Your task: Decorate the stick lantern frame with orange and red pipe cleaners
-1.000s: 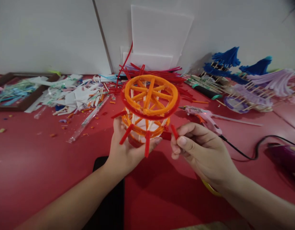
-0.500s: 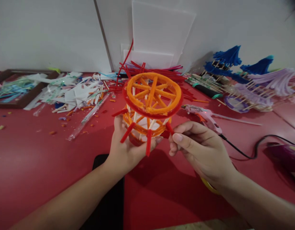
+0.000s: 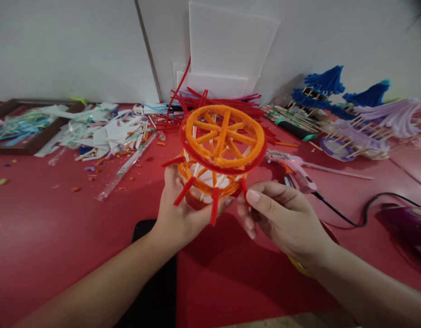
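Note:
An orange and red pipe-cleaner model (image 3: 225, 136) is held up over the red table. Its spoked wheel-shaped top rests on pale sticks above a lower orange ring (image 3: 190, 175). My left hand (image 3: 183, 205) is wrapped round the model's base from the left and below. Several short red pipe-cleaner pieces (image 3: 215, 207) stick outward from the lower ring. With thumb and fingers, my right hand (image 3: 278, 209) pinches the red pipe-cleaner piece (image 3: 243, 187) at the ring's right side. Part of the model's base is hidden behind my left hand.
A pink glue gun (image 3: 299, 173) lies to the right, its black cord (image 3: 347, 221) trailing off. Blue and lilac pipe-cleaner models (image 3: 333, 100) stand at the back right. Scraps (image 3: 114, 134) and a brown frame (image 3: 29, 148) are at left. A black flat object (image 3: 149, 282) lies under my left arm.
The model has shifted slightly right and its top tilts a little more toward me. My right hand still pinches the red piece; its lower fingers have spread downward.

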{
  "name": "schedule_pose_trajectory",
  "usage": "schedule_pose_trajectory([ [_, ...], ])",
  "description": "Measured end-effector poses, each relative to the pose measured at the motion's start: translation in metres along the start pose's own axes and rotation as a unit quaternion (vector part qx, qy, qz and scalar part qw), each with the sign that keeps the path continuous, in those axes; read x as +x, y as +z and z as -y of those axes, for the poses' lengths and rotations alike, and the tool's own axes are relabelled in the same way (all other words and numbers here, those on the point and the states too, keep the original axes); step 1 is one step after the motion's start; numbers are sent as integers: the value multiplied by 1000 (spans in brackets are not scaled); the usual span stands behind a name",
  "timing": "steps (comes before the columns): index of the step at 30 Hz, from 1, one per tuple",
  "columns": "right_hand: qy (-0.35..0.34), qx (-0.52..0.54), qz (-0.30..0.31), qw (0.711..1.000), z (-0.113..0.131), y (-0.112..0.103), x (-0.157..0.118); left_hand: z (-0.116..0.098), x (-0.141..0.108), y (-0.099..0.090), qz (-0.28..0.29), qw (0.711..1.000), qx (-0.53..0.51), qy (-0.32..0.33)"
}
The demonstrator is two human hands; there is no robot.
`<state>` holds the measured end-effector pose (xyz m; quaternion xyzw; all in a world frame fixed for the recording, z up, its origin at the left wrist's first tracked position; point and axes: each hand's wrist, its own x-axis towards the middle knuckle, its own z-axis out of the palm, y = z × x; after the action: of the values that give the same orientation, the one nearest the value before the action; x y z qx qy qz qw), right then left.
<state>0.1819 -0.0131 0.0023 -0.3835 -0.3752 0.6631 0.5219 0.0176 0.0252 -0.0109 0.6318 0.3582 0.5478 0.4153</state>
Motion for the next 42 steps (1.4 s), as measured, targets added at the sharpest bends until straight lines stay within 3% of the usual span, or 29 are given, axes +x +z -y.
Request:
schedule_pose_trajectory([
  [10,-19,-30,-38,999,2,3,-2,1,-2,1,-5,999,-38,-22],
  [23,2,-7,-40,999,2,0,1,0,0,3,-8,998,-50,-37],
  [42,22,27,-32,999,2,0,1,6,-4,3,-2,999,-32,-2],
])
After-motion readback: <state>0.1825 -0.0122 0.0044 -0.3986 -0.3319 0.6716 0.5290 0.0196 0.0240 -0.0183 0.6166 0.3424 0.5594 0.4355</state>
